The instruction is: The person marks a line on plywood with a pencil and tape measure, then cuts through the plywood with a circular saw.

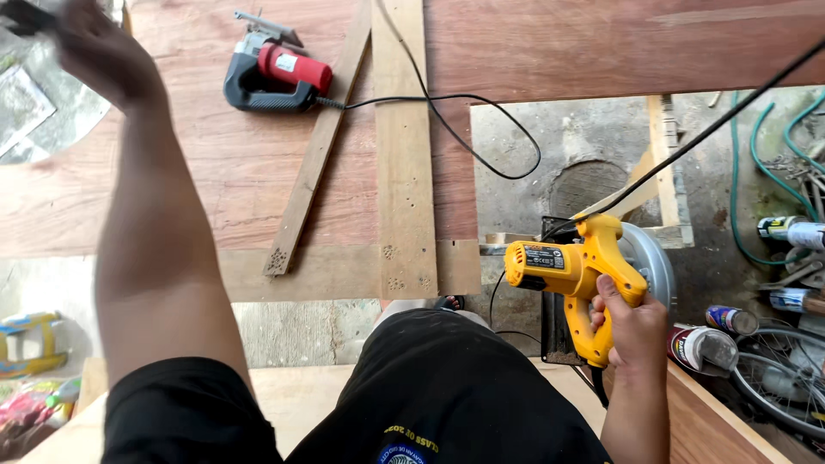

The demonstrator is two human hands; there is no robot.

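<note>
Beside the plywood sheet (258,172), right hand (632,331) fingers clamped on upright yellow circular saw (576,275), motor pointing left.

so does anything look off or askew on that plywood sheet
Yes: a thin wood strip lies slanted across the plywood sheet, its top end meeting the straight plank. The red jigsaw lies on its side.

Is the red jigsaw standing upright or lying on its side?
On its side: the red jigsaw lies flat on the plywood sheet, handle and blade sideways.
</note>
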